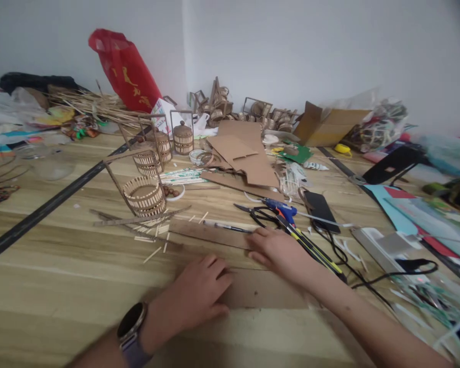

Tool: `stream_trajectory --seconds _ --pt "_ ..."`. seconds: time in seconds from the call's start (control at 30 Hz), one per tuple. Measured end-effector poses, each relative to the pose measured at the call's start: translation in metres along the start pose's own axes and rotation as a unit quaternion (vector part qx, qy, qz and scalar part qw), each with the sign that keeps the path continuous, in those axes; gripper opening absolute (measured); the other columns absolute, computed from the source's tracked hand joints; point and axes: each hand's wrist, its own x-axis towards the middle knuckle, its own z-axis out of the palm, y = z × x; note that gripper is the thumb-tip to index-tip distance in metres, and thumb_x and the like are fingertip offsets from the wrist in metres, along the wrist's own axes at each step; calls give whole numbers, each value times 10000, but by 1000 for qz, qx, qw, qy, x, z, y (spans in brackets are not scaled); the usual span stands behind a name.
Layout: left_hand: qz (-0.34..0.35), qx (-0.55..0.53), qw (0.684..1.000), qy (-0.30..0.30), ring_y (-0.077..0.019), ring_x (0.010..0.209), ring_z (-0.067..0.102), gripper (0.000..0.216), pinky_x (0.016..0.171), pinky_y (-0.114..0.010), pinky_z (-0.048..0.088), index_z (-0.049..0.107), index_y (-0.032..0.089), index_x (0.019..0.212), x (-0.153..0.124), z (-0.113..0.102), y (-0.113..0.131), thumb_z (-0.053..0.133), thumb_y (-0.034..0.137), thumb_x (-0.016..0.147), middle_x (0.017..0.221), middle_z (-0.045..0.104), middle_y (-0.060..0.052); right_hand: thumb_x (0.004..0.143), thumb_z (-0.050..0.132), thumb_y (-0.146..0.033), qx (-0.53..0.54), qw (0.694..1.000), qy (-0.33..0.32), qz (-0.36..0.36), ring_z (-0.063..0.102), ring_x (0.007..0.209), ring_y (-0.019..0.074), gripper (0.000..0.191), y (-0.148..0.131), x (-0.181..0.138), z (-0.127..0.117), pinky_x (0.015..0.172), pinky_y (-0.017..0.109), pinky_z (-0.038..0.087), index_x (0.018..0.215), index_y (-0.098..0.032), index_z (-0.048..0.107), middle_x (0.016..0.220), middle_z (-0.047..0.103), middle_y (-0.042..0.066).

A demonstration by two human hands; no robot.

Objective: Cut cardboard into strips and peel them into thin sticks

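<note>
Cardboard strip point(207, 236): flat on the tabletop point(61, 294); landmark for all entries.

Right hand point(272, 253): at the strip's right end, fingers curled; gripping or merely pressing, cannot tell.

Left hand point(205, 283): on the strip's near side, palm down, thumb parted from loosely bent fingers, over the left end of a cardboard piece point(268, 290); no grip visible.

Pen point(230, 227): along the strip's far edge, close to the right fingertips; likely to roll off after a nudge or any tilt of the strip.

Scissors point(254, 211): beyond the strip's right end, blades leftward; risk of a pricked finger from a careless reach.

Utility knife point(313, 248): right of the strip, beside the right forearm; blade exposure not discernible, possible nick from a sideways sweep.

Loose sticks point(152, 255): off the strip's left end; apt to scatter or wedge beneath during a leftward drag.
</note>
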Motion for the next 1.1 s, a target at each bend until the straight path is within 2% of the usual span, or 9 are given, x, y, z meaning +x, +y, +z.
stream_trajectory --seconds 0.13,0.33,0.57,0.67,0.77,0.87,0.97,1.03,1.1 --pt "7 24 999 26 -308 1182 519 373 993 -463 464 622 163 1150 4 7 2 730 364 857 1278 593 -117 908 625 -309 -45 999 10 18 642 1004 265 204 1 14 11 804 315 444 1058 -175 661 1081 685 126" --pt "8 49 996 69 -297 1203 508 332 1002 -449 456 605 171 1163 6 16 -1 681 355 897 1310 580 -114 949 508 -231 -104 993 53 -28 669 918 235 192 9 22 20 813 309 413 1012 -145 667 982 724 123" --pt "-12 90 991 103 -291 1186 517 333 994 -442 443 581 171 1218 10 27 -3 614 355 943 1359 558 -125 941 431 -197 -107 988 106 45 683 783 234 231 18 10 22 642 289 384 941 -153 658 870 743 129" --pt "-6 97 988 119 -295 1226 501 358 1026 -441 419 581 175 1230 10 25 -6 609 387 943 1367 559 -123 937 414 -208 -83 982 156 65 684 738 213 238 21 -4 25 590 271 370 944 -180 650 870 748 97" --pt "0 112 983 143 -311 1275 470 391 1041 -455 406 585 181 1239 5 6 -15 638 404 922 1390 545 -125 947 403 -255 -30 969 235 67 670 637 200 256 25 -19 31 542 271 369 934 -188 650 779 735 71" --pt "-75 137 980 120 -259 1022 598 181 887 -399 485 651 176 1100 -12 -24 -33 628 225 927 1154 650 -99 957 385 -277 21 955 294 37 661 582 197 280 25 -31 39 541 276 413 978 -186 649 731 724 59" --pt "-207 200 953 93 -275 927 626 182 767 -372 497 665 143 1072 -37 -49 -57 612 135 898 1061 631 -125 956 386 -272 65 943 325 14 681 616 198 259 23 -37 45 570 278 467 973 -202 634 770 734 55" --pt "-266 216 938 54 -264 842 638 185 685 -348 482 678 143 1057 -52 -54 -72 620 141 881 1065 614 -135 952 393 -260 83 939 333 9 678 598 190 232 21 -39 47 559 274 477 942 -215 620 741 723 38" --pt "-280 221 934 30 -237 804 638 162 656 -321 459 691 164 1021 -60 -53 -85 572 167 912 1066 608 -120 952 398 -244 82 936 341 0 672 579 185 216 20 -39 49 550 273 484 928 -215 611 716 712 31"
